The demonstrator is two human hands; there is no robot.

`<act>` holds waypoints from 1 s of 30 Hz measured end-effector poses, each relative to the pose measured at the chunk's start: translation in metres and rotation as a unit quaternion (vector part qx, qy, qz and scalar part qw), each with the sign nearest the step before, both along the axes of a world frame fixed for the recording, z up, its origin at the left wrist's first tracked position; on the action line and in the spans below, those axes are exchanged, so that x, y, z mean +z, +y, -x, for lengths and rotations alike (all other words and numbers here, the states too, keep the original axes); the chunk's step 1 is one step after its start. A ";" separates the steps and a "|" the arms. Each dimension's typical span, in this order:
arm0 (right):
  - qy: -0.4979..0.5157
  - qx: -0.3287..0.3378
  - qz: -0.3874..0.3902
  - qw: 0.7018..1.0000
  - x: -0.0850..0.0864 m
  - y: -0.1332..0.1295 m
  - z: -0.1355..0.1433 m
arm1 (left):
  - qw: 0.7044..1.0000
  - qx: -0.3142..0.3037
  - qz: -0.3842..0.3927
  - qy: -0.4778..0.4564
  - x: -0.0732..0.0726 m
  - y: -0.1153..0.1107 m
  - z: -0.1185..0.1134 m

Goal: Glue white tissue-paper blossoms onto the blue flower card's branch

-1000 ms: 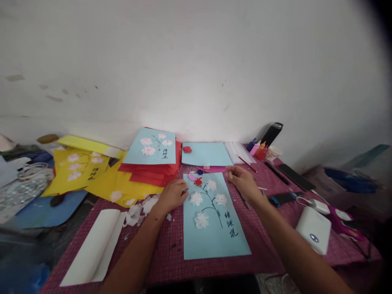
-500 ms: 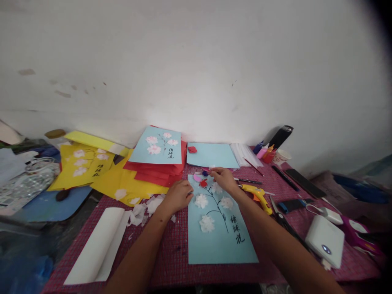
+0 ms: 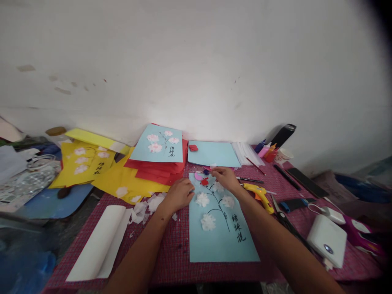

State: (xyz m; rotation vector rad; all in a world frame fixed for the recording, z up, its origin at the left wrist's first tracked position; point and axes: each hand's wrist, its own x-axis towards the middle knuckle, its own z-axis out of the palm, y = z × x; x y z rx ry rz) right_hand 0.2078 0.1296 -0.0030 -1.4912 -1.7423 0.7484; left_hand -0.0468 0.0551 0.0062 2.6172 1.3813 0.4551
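A blue paper sheet [image 3: 211, 251] lies in front of me. It bears a drawn black branch, black brush characters and several white crinkled paper flowers [image 3: 208, 222]. My left hand [image 3: 181, 192] is at the sheet's upper left edge with fingers curled together; anything in them is too small to make out. My right hand [image 3: 225, 178] reaches over the sheet's top edge in a pinch, and what it holds is unclear. By its fingertips are dabs of red paint [image 3: 204, 182], pink paint [image 3: 198, 176] and dark purple paint [image 3: 206, 172].
Left stand red sheets [image 3: 162, 173] topped by a finished blue picture [image 3: 157, 143], yellow paper [image 3: 122, 183], white scraps [image 3: 139, 212] and a rolled white sheet [image 3: 94, 245]. Right lie a yellow glue gun [image 3: 260, 196], scissors [image 3: 284, 220], a white power bank [image 3: 327, 241] and paint bottles [image 3: 269, 153].
The whole view has shifted slightly. Both hands stay in nearly the same places over the sheet, and nothing is visibly taken up or let go.
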 end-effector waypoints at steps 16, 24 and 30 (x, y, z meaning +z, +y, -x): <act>0.007 0.014 -0.011 1.000 0.010 -0.007 -0.003 | 1.000 0.002 0.007 -0.007 -0.001 0.001 0.000; 0.074 -0.031 -0.014 0.997 0.028 -0.019 -0.010 | 1.000 -0.003 0.002 -0.004 -0.005 0.002 0.001; 0.202 -0.076 -0.021 0.976 0.036 -0.054 -0.019 | 1.000 0.003 0.008 -0.027 -0.008 0.003 0.004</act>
